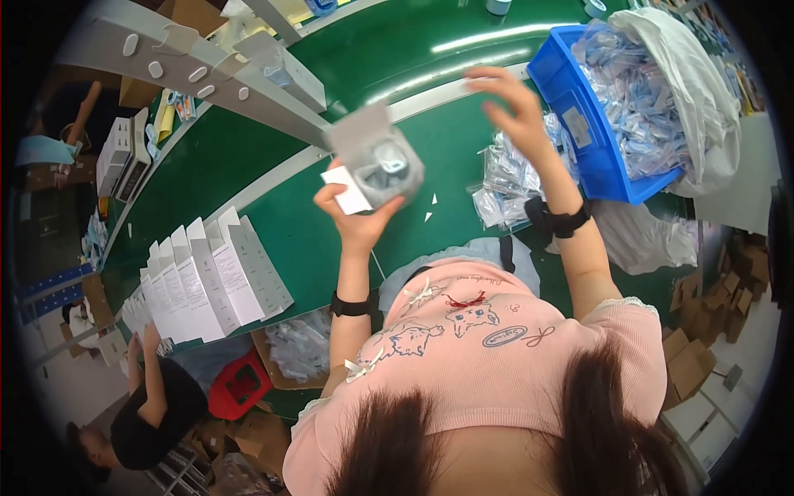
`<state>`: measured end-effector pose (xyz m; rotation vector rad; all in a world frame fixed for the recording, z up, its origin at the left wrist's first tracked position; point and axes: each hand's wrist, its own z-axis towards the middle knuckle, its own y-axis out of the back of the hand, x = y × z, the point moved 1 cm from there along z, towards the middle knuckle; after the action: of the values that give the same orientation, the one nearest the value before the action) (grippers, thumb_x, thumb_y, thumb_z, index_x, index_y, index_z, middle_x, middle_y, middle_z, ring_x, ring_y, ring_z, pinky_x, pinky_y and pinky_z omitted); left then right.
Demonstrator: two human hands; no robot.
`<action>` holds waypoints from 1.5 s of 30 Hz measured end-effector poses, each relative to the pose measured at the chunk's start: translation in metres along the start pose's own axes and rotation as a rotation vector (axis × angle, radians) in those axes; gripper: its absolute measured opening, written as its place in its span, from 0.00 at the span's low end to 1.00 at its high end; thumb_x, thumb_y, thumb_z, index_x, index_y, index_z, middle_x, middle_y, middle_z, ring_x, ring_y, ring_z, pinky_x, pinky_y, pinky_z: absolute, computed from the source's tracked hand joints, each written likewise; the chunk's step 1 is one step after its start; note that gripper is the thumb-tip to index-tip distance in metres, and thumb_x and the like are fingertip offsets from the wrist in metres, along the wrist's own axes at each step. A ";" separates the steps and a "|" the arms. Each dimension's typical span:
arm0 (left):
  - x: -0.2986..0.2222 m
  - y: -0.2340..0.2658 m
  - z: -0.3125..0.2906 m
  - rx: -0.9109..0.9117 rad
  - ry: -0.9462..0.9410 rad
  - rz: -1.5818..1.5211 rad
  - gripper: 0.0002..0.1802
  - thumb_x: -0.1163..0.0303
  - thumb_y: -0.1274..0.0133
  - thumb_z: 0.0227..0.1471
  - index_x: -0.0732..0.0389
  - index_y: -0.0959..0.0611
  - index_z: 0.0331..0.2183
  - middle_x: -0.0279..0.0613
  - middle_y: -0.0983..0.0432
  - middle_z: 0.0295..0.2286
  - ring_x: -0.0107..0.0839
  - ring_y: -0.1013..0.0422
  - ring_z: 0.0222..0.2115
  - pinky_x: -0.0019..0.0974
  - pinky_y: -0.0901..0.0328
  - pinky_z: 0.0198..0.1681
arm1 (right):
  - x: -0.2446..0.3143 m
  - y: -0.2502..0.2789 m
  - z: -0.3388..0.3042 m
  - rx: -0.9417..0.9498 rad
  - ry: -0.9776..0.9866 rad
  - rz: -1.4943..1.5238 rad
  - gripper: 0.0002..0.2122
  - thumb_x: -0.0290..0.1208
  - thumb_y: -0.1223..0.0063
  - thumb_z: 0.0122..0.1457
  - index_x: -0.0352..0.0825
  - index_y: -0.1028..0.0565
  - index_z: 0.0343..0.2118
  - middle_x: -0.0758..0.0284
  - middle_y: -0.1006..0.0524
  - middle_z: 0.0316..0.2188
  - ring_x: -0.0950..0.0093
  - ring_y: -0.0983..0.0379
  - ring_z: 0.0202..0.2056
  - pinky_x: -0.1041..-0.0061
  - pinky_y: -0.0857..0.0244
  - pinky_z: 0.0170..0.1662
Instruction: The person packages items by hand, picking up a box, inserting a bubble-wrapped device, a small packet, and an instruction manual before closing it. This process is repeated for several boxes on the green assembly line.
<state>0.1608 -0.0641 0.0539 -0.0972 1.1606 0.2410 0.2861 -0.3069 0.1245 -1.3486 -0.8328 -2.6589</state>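
Left hand [357, 217] raised over the green bench [289, 223], grip closed around a grey tray [376, 161] with a dark round part in its hollow, and a small white card [347, 190] pinched under the thumb. Tray tilted, held in the air above the middle of the bench, touching nothing else. Black band on the left wrist.

Right hand [514, 112] lifted further right and further away, fingers spread, grip open and holding nothing. Just beside a heap of clear bags [509, 178] lying on the bench, and near the left wall of a blue bin [571, 124]. Bin full of small packets, with a white sheet [695, 91] draped over its right side. Black strap on the right wrist.

On the left part of the bench, a row of white boxes [215, 277] standing upright, close together. Two small white scraps near the tray, on the green surface. Far left, a grey rail [190, 62] running across, with oval white pieces on it.

Below the bench at lower left, another person [153, 409] in black, beside a red stool [240, 384]. Brown cartons [703, 347] stacked on the floor at right.
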 end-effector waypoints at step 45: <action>-0.024 0.016 0.026 -0.214 0.271 0.351 0.08 0.78 0.40 0.29 0.65 0.24 0.18 0.30 0.34 0.20 0.18 0.42 0.18 0.23 0.52 0.19 | 0.055 -0.103 0.002 0.301 0.561 -0.426 0.11 0.40 0.43 0.40 0.37 0.28 0.21 0.71 0.31 0.24 0.71 0.38 0.37 0.67 0.46 0.46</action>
<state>0.1710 -0.0467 0.0872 -0.1161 1.4169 0.6800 0.2255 -0.2068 0.1216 -0.3485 -1.4630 -2.8022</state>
